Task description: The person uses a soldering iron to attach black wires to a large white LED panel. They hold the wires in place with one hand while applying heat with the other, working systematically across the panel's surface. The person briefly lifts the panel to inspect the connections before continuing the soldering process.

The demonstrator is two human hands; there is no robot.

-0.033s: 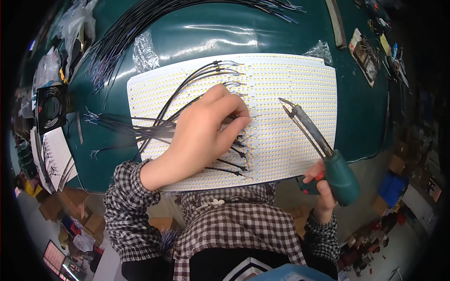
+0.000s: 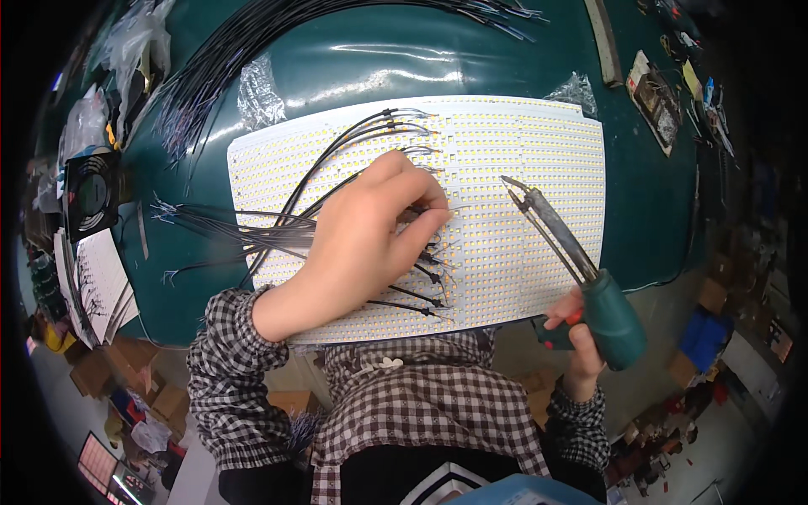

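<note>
A white LED panel with rows of small yellowish LEDs lies before me. Black cables cross its left half, and their thin wire ends reach a line near the panel's middle. My left hand rests over these cables, thumb and forefinger pinched at that line on a cable's wire end, mostly hidden by the fingers. In my right hand, at the panel's lower right corner, is a soldering gun with a green handle. Its tip points up and left over the panel's right half, apart from the left fingers.
A thick bundle of black cables curves across the back of the green table. Crumpled clear plastic lies behind the panel. A black fan and papers are on the left; a dirty tray sits at the far right.
</note>
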